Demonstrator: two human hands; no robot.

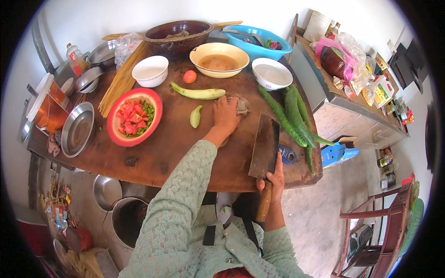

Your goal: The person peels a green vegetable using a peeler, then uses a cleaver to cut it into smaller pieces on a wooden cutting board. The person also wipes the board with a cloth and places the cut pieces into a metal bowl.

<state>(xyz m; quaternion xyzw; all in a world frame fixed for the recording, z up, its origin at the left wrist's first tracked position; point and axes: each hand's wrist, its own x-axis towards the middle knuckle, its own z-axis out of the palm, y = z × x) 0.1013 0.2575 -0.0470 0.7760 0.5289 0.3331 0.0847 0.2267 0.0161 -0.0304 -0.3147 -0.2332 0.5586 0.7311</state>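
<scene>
My left hand (pixel 225 114) presses down on a crumpled grey-brown cloth (pixel 243 105) on the wooden table, its fingers bent over it. My right hand (pixel 275 180), at the table's front edge, grips a cleaver (pixel 264 146) by the wooden handle, with the broad dark blade pointing away from me. Just beyond my left hand lies a long peeled cucumber (pixel 197 91), with a short pale green piece (pixel 196 116) nearer. Several whole green cucumbers (pixel 295 116) lie right of the blade. A dark blue oval object (pixel 288 154) sits beside the cleaver.
A red-rimmed plate (pixel 158 115) on the left holds chopped tomato and green pieces. Behind are a tomato (pixel 189 76), white bowls (pixel 150 71), a cream basin (pixel 238 59), a brown basin (pixel 160 39) and a blue basin (pixel 282 50). A metal bowl (pixel 78 129) stands far left.
</scene>
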